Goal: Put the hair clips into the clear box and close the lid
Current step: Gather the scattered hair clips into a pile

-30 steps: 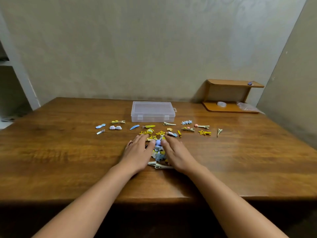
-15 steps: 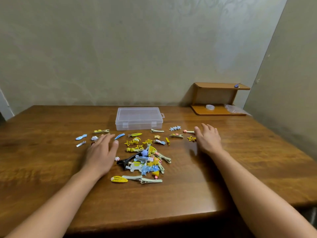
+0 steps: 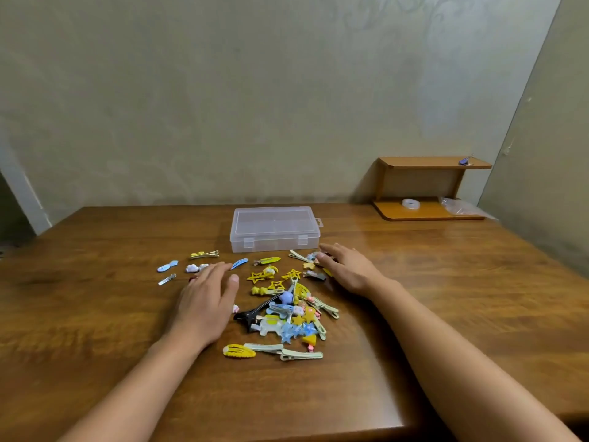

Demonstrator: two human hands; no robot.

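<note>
A clear plastic box stands at the back middle of the wooden table, its lid down. A pile of yellow and blue hair clips lies between my hands, with more clips scattered toward the box, such as a blue clip and a silver one at the left. My left hand lies flat on the table left of the pile, fingers spread, partly over a white cloud clip. My right hand lies palm down over clips at the box's right front corner.
A small wooden shelf sits at the table's back right with a tape roll and a plastic bag on its lower board. Walls stand behind and to the right. The table's front edge is close to me.
Both hands left the pile and spread apart. The right hand has since slid back left, sweeping outer clips toward the pile. The left hand has hardly moved in the last half second.
</note>
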